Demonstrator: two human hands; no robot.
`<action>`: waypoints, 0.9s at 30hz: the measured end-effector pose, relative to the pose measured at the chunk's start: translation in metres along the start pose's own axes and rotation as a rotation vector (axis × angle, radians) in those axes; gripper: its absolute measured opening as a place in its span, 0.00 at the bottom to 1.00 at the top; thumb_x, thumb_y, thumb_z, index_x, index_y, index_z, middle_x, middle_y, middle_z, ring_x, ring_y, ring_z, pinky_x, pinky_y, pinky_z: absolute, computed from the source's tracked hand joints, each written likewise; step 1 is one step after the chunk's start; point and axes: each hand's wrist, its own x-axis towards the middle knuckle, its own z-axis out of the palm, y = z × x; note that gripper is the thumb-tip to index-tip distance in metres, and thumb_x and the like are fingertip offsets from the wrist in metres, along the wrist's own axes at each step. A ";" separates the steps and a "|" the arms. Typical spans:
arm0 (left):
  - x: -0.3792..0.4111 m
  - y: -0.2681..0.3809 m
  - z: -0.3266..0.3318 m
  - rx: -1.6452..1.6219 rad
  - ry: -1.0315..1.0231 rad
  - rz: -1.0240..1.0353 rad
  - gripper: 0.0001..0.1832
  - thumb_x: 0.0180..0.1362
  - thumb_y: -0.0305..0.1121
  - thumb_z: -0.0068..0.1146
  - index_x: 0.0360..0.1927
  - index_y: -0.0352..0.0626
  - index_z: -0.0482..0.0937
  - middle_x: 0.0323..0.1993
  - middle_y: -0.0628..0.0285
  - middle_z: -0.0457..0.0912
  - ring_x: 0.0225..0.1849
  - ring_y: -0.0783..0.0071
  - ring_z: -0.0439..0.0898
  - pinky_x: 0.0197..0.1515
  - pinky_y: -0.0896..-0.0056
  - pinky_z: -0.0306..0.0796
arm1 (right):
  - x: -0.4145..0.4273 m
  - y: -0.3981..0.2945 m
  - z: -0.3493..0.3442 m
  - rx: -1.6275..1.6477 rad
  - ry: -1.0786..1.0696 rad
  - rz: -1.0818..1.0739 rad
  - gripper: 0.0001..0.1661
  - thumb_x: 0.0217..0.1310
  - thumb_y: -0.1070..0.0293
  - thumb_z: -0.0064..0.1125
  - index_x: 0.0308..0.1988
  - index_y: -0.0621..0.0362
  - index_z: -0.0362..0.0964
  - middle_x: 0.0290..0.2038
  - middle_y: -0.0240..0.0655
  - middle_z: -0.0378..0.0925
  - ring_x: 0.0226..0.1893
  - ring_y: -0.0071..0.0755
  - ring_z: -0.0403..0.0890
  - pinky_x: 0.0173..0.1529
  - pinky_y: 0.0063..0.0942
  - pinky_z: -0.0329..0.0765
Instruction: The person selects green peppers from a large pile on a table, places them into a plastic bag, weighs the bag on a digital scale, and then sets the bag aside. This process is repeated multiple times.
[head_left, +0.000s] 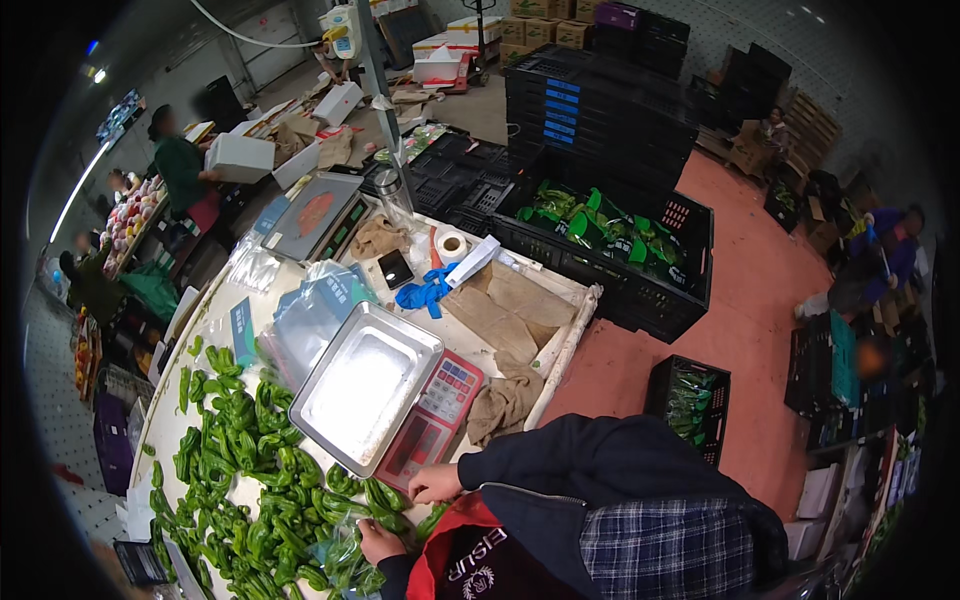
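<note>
A large pile of green peppers (247, 465) covers the near left of the white table (176, 390). My left hand (379, 541) is at a clear plastic bag (341, 551) among the peppers, fingers bent against its edge. My right hand (436, 484) lies just below the red digital scale (439, 409), beside several peppers at its lower edge; its fingertips point down and whether they grip anything is unclear. A shiny metal tray (367, 386) rests on the scale. Flat clear bags (311, 322) with blue-green printing lie beyond the tray.
Beyond the scale lie blue gloves (427, 291), a phone (394, 268), a label roll (451, 244), brown cloths (504, 401) and a second scale (315, 217). Black crates (600, 292) with bagged greens border the table's far right. Several people work around the room.
</note>
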 end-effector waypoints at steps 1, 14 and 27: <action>-0.002 -0.001 0.001 -0.001 0.003 -0.008 0.06 0.70 0.36 0.54 0.44 0.46 0.75 0.33 0.44 0.86 0.36 0.37 0.84 0.35 0.39 0.73 | -0.001 -0.003 0.001 -0.003 -0.003 -0.003 0.18 0.69 0.61 0.56 0.48 0.64 0.78 0.34 0.37 0.84 0.30 0.30 0.89 0.31 0.31 0.81; -0.003 -0.006 0.009 0.041 -0.034 -0.003 0.06 0.70 0.36 0.53 0.44 0.47 0.75 0.32 0.44 0.86 0.35 0.35 0.84 0.34 0.37 0.73 | -0.006 -0.023 0.008 -0.085 -0.011 -0.062 0.17 0.67 0.61 0.57 0.48 0.62 0.79 0.32 0.37 0.84 0.27 0.32 0.87 0.27 0.31 0.80; 0.015 -0.058 0.047 -0.006 -0.165 0.106 0.08 0.69 0.36 0.53 0.48 0.49 0.72 0.36 0.41 0.86 0.38 0.33 0.84 0.37 0.36 0.74 | -0.020 -0.009 -0.007 0.008 0.109 -0.052 0.19 0.65 0.60 0.56 0.49 0.61 0.79 0.32 0.37 0.84 0.25 0.32 0.86 0.25 0.30 0.80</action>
